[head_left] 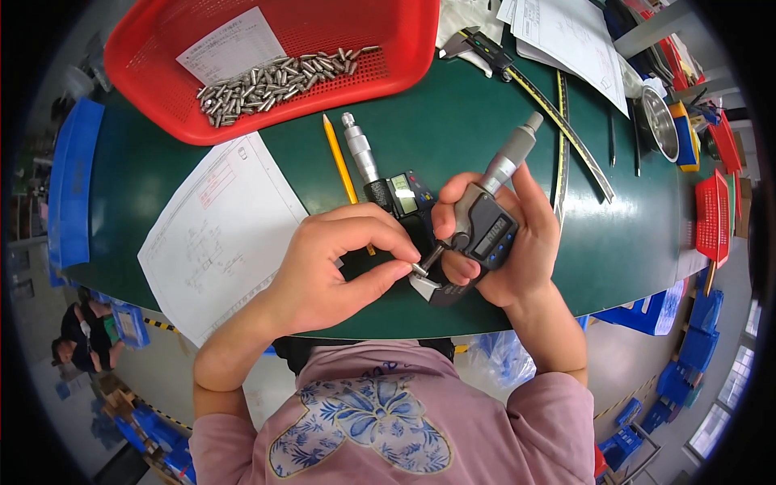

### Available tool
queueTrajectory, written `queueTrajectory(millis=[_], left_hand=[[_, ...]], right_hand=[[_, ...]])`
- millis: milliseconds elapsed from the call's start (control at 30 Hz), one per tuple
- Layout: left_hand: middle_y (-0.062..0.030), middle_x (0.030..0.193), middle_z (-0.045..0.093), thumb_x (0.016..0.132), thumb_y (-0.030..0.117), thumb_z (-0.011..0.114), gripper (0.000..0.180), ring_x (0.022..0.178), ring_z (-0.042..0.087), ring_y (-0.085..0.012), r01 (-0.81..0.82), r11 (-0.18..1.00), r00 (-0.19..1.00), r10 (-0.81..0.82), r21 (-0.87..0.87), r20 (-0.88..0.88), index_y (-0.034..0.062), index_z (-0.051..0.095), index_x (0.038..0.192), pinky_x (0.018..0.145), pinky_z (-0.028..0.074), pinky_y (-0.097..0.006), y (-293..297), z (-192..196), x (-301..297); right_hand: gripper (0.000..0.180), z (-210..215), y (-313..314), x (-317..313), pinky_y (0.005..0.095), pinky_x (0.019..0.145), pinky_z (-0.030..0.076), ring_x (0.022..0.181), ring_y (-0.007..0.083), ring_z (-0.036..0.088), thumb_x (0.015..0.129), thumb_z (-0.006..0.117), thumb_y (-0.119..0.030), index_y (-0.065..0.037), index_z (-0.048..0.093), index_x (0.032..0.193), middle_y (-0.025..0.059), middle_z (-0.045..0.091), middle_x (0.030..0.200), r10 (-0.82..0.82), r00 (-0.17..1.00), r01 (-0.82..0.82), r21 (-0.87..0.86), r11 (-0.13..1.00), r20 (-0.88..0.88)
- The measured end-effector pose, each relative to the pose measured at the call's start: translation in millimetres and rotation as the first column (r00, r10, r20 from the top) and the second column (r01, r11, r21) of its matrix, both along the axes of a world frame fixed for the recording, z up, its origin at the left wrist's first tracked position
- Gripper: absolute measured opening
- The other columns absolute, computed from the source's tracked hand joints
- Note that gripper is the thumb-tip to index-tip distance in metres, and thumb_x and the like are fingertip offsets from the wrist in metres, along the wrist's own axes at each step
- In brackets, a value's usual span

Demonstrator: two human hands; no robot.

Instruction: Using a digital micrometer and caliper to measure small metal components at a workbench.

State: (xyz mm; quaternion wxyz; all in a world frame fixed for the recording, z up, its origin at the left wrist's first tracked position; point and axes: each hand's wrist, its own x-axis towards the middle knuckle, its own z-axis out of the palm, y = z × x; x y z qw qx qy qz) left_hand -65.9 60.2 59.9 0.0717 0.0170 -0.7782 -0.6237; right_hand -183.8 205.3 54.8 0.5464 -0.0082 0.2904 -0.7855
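Two hands meet just above the near edge of the green desk (501,121), and between them sits one small metal pin (419,267). The left hand (335,259) pinches the pin between thumb and forefinger, its other fingers curled in. The right hand (509,242) is wrapped around a digital micrometer (485,222), thumb on the grey body beside the display. The micrometer's long axis runs on a slant, its thimble pointing up and away to the right, its frame low and toward the left hand. The pin lies at the frame's opening, at the tip of the spindle, so it is just right of the left fingertips and down-left of the right palm. The left hand is the nearer. A second micrometer (376,166) and a yellow pencil (339,158) lie on the desk just behind the hands, and a red tray (404,48) of similar pins stands well beyond.
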Motion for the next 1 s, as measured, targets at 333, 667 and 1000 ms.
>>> queueTrajectory(millis=[333,667,1000], left_hand=[[-0.0075,0.079,0.057,0.068,-0.004,0.061,0.012,0.072,0.056,-0.0166,0.008,0.999,1.0,-0.008,0.032,0.003,0.0015,0.059,0.079,0.064,0.043,-0.025,1.4,-4.7,-2.1],[-0.0049,0.084,0.055,0.077,0.003,0.056,0.014,0.075,0.053,-0.0085,-0.096,0.9,0.955,-0.037,0.426,0.294,-0.0022,0.052,0.09,0.067,0.044,-0.021,9.3,-1.9,3.8],[-0.005,0.086,0.051,0.076,-0.003,0.054,0.011,0.075,0.051,-0.0084,-0.019,0.871,0.989,-0.056,0.491,0.139,-0.0017,0.052,0.087,0.068,0.042,-0.022,9.2,-7.1,3.2]], right_hand=[[0.062,-4.4,-0.2,-2.6,0.0246,0.034,0.037,0.038,0.0156,0.042,0.084,0.022,-0.055,0.001,0.05,0.088,0.0164,0.053,0.073,0.008,1.0,-0.009,-0.037,0.999,-0.006],[0.065,-4.9,-2.4,-1.2,0.0227,0.034,0.036,0.038,0.0146,0.043,0.082,0.023,-0.058,0.0,0.052,0.087,0.0144,0.054,0.071,0.039,0.998,-0.04,-0.016,0.999,-0.05],[0.065,-1.5,-1.7,-0.7,0.0231,0.034,0.036,0.037,0.0144,0.042,0.084,0.02,-0.056,0.001,0.051,0.091,0.0139,0.054,0.071,0.023,0.999,-0.023,-0.016,1.0,-0.025]])
